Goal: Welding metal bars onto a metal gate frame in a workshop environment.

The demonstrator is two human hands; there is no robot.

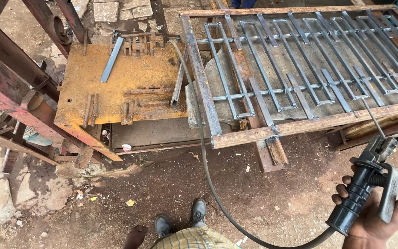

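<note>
Head view looks down past a pair of dark shoes (pixel 180 219) onto packed red dirt ground (pixel 171 184). At the lower right, the right hand (pixel 374 216) is curled around the black ribbed handle of a welding electrode holder (pixel 365 189), thumb out along its grey lever. A thin grey welding rod (pixel 373 118) is clamped in the holder's jaws and points up toward the near rail of a rusty rectangular steel grille frame (pixel 309 69); the rod's tip lies just at that rail. From the handle's base a thick black cable (pixel 208 170) sweeps across the ground, up between the frame and a rust-orange steel tabletop (pixel 120 80), and over the tabletop's far right corner. On the tabletop lie a flat grey steel bar (pixel 112 60) set diagonally and several short rusty offcuts (pixel 134 103). The grille frame rests on rusty supports, its thin grey bars laid in repeated long loops inside the border. At the bottom edge, left of the shoes, something dark and rounded shows (pixel 136 236); whether it is the left hand, and how it is held, cannot be told.
</note>
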